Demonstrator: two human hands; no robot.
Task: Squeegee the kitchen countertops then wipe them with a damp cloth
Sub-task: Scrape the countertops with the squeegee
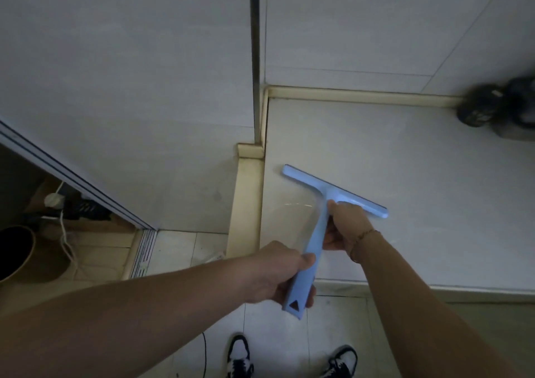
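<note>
**Both hands holding the squeegee on the tabletop**

The pale grey stone tabletop [434,181] is filling the frame from 12 to 4 o'clock, bordered by a cream raised edge strip [246,204] along its left side and back. White wall tiles [115,73] are rising at 10 o'clock. A blurred black appliance [498,108] is sitting at 2 o'clock against the back strip.

The light blue plastic T-shaped squeegee [317,233] is lying near centre, its blade touching the tabletop close to the left edge strip and slanting from 11 towards 4 o'clock. Its handle is reaching back past the front edge.

The left hand [278,273] is clenching its grip around the lower end of the handle at 6 o'clock. The right hand [344,227] is grasping the handle just under the blade, a thin bracelet [363,237] circling its wrist.

Black-and-white sneakers [238,357] are standing on the pale tiled floor [275,334] at 6 o'clock.
</note>
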